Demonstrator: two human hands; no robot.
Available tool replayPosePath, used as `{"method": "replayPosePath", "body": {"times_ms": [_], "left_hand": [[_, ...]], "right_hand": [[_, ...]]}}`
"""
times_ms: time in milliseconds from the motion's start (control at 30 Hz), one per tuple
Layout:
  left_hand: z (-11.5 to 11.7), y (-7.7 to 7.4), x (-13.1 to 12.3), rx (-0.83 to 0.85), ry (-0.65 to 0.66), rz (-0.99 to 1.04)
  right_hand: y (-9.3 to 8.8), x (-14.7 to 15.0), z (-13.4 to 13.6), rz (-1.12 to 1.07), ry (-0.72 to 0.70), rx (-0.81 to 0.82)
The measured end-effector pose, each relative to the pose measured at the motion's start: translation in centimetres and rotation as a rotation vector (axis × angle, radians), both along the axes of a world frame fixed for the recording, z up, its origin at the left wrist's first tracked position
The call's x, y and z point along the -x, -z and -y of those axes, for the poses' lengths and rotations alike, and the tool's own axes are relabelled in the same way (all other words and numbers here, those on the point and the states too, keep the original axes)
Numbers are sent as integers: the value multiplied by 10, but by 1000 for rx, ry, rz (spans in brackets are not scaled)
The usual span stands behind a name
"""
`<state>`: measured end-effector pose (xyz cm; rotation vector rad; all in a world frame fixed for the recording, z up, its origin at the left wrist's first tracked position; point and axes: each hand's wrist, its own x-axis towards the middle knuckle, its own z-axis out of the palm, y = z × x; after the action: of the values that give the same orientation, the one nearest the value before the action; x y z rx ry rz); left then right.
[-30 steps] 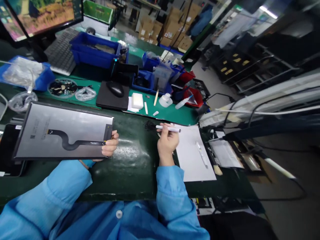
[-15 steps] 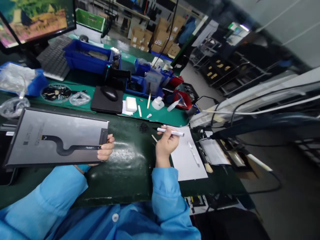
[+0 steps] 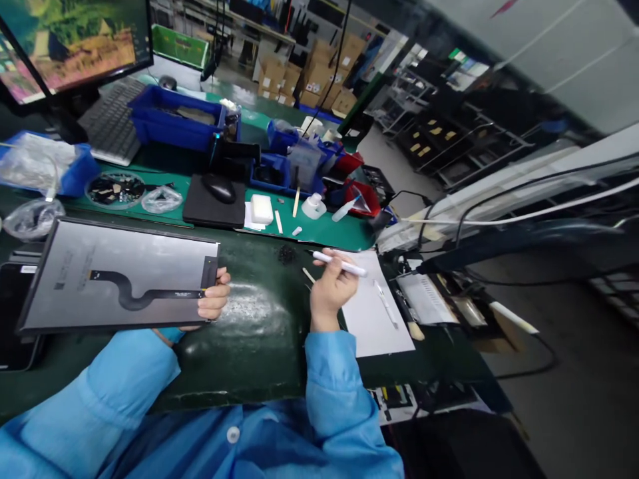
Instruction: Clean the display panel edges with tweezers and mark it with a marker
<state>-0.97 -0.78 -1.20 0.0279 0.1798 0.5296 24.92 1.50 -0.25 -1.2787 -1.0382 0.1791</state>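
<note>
My left hand (image 3: 213, 297) grips the right edge of a flat display panel (image 3: 150, 259), fingers over its face and the rest of the hand hidden beneath. The panel's grey back faces up, with a black ribbon cable (image 3: 130, 299) curving across it. Pinched in my right hand (image 3: 331, 291) is a white marker pen (image 3: 349, 267), its dark tip pointing left. That hand hovers by the left edge of a white paper sheet (image 3: 372, 332), on which a white pen (image 3: 385, 303) lies. Below the panel's left end lies a black tablet-like device (image 3: 17, 313).
Behind the panel are a mouse (image 3: 218, 187), a dish of small parts (image 3: 116, 189) and a blue bin (image 3: 174, 120). A white sponge block (image 3: 261, 209) and a white bottle (image 3: 314, 206) stand on the green mat. A brush (image 3: 415, 330) lies right of the paper.
The marker's dark tip now shows at its left end; it did not before. The panel has shifted slightly right in view. Both hands keep their holds.
</note>
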Motion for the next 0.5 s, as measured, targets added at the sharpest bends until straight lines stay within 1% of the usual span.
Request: {"method": "replayPosePath", "body": {"times_ms": [100,200,400,500], "left_hand": [[-1,3,0,5,20,16],[-1,2,0,4,15,28],[1,-1,0,7,-1,20],[0,-1,0,22,11,13]], "right_hand": [[3,1,0,6,-18,20],[3,0,-2,9,-55,59],[-2,-6,1,-18,-3,15],[0,-5,0,-21,-23,30]]}}
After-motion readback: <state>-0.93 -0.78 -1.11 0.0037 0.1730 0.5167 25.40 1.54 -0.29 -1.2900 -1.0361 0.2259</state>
